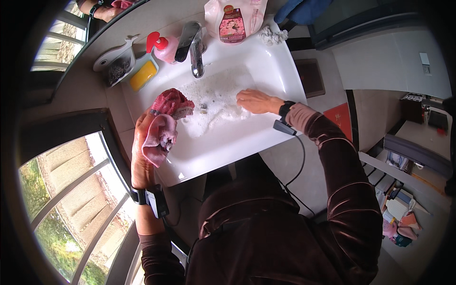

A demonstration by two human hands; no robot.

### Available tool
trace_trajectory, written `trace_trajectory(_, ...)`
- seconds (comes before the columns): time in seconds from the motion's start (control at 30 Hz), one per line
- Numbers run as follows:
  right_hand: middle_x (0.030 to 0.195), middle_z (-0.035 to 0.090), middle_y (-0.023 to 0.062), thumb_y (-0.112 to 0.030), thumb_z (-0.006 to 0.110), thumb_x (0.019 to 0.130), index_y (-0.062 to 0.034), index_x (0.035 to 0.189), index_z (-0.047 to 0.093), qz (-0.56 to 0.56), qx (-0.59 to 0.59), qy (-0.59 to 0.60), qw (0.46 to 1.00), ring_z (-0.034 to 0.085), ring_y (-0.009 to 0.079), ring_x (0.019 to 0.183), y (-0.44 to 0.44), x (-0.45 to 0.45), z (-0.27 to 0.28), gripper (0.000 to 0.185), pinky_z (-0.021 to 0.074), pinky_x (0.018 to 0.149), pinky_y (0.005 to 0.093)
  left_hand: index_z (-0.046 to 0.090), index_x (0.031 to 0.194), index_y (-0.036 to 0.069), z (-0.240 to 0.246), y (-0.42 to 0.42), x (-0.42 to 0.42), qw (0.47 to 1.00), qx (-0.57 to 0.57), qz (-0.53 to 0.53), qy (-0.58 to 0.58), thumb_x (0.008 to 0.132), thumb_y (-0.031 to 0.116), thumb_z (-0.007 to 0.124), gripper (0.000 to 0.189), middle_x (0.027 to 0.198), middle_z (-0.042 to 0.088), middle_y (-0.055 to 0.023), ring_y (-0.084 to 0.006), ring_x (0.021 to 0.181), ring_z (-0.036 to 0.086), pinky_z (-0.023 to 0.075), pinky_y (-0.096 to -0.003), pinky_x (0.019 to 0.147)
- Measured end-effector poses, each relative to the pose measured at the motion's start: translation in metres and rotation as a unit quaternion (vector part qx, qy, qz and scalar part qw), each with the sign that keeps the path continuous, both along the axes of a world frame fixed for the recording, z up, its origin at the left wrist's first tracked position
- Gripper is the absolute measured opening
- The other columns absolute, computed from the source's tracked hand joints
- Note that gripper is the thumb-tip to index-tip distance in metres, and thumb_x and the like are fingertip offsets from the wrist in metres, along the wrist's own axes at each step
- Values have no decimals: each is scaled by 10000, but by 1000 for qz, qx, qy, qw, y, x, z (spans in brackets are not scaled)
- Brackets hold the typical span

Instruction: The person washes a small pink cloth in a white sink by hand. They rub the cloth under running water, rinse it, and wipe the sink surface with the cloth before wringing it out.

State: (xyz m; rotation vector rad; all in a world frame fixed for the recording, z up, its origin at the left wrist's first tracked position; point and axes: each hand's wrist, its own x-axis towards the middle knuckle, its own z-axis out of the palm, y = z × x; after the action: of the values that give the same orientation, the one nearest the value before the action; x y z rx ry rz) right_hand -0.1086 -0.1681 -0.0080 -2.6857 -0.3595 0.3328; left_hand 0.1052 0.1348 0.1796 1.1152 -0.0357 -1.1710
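My left hand (140,137) grips a bunched wet cloth (172,101), red at the top with a paler pink fold (156,137) hanging down, above the left side of the white washbasin (245,146). A ring shows on one finger. My right hand (256,100) is over the basin's right half, its curled fingertips at the white suds (228,110). Whether those fingers hold anything is hidden by the foam. Between the hands, the drain fitting (203,108) shows through the soapy water. A chrome faucet (196,53) with a dark lever stands at the back rim.
Behind the basin are a pink pump bottle (165,50), a yellow soap bar (143,75) in a dish, a scouring pad (119,69) in a holder and a pink refill pouch (233,25). A crumpled white cloth (272,35) lies at the back right corner. A cable (302,156) hangs from the right wrist device.
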Motion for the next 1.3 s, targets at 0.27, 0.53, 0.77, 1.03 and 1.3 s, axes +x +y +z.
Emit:
trace_trajectory(0.27, 1453, 375, 83, -172, 496, 902, -40, 1298, 490, -1, -173, -62, 983, 256, 210, 1396, -145, -12, 64, 417, 185, 1178, 354, 585, 1064, 3, 8, -11, -6, 966, 131, -84, -207, 846, -27, 575, 221, 993, 608, -86, -185, 813, 645, 549, -269, 716)
trace_trajectory(0.53, 1510, 242, 154, -256, 394, 932, 8, 1393, 362, -188, -133, 28, 973, 128, 276, 1439, 21, -166, 82, 532, 76, 1187, 414, 571, 1057, 17, 10, -13, -14, 871, 81, -134, -465, 925, 87, 486, 172, 900, 588, -73, -176, 761, 613, 532, -263, 721)
trace_trajectory(0.77, 1263, 485, 206, -258, 459, 922, 8, 1253, 460, -253, 17, 140, 957, 476, 340, 1170, 163, -57, 24, 424, 340, 1012, 470, 557, 983, -16, -1, 0, 4, 780, 44, -195, -593, 901, 0, 466, 123, 925, 575, -80, -169, 786, 599, 528, -262, 718)
trace_trajectory(1.03, 1283, 424, 244, -300, 527, 895, -20, 1376, 289, -301, 45, 164, 938, 524, 432, 1074, 82, 17, -14, 605, 450, 863, 493, 484, 1246, -18, 17, 12, -5, 993, -80, -56, -73, 881, -17, 478, 365, 1062, 604, -147, -235, 817, 641, 567, -319, 677)
trace_trajectory(1.3, 1225, 395, 284, -324, 649, 845, -114, 1400, 280, -148, -31, 141, 978, 571, 440, 986, 49, 93, -84, 699, 496, 812, 473, 561, 1145, -23, 0, -7, -16, 989, 85, 112, -55, 925, 230, 536, 336, 928, 650, -78, -115, 722, 624, 522, -225, 628)
